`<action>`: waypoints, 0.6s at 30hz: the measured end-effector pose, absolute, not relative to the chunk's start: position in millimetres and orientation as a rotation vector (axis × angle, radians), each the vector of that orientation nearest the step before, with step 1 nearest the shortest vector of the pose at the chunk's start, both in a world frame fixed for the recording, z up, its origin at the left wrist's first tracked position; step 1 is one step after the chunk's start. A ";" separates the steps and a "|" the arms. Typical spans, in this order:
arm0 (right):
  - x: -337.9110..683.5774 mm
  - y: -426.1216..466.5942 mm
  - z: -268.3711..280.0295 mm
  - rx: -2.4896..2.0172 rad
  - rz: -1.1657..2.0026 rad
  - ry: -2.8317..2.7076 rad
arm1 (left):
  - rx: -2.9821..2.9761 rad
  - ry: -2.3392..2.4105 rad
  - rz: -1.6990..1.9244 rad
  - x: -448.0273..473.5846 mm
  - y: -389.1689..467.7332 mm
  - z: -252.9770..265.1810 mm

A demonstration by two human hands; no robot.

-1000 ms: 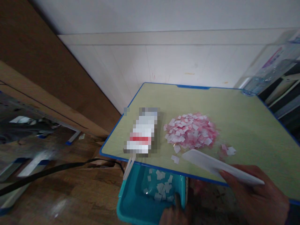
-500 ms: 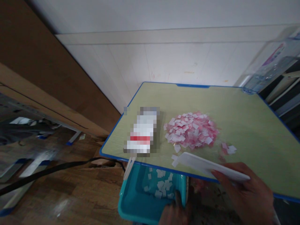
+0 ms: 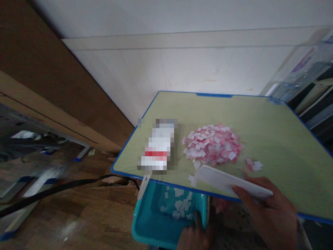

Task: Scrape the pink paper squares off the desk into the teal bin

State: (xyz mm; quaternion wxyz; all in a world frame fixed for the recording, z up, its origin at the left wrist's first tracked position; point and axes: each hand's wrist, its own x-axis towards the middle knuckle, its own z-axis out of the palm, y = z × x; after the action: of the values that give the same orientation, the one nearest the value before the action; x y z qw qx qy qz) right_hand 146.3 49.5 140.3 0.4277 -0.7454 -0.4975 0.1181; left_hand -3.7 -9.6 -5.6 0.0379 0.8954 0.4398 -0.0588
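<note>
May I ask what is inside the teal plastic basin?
Small, flat white pieces lie inside the basin; anything there covered by the left hand or the green, blue-edged tabletop cannot be seen.

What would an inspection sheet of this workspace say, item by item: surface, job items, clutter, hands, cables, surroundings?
Surface: table with a pale top and blue edging.
Job items: heap of pink and white pieces on the table; white flat tool near the front edge; teal basin below that edge, with white pieces inside.
Clutter: pixelated object left of the heap, not identifiable; clear bottle at the far right corner.
Hands: right hand holds the tool; left hand is at the basin's right side, grip unclear.
Cables: dark cord or strap at left, exact kind unclear.
Surroundings: white wall behind, brown panel at left, wooden floor.
</note>
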 end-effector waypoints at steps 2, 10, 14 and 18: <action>150.0 49.8 137.3 -1.873 0.263 -1.274 | 2.781 1.371 -0.148 -3.9 -9.6 -4.5; 161.6 53.7 125.5 -1.841 0.065 -1.519 | 2.747 1.359 -0.067 -4.7 -10.4 -5.9; 162.8 53.5 125.3 -1.826 -0.009 -1.578 | 2.716 1.388 -0.137 -2.8 -10.2 -5.7; 160.3 50.9 127.1 -1.823 -0.089 -1.560 | 2.713 1.351 -0.179 -2.7 -9.6 -4.2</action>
State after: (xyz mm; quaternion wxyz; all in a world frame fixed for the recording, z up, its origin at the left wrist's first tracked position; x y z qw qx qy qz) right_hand 160.3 50.9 127.1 0.3619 -0.7076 -0.6059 -0.0344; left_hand -2.7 -9.6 -4.2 0.0529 0.8923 0.4445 -0.0589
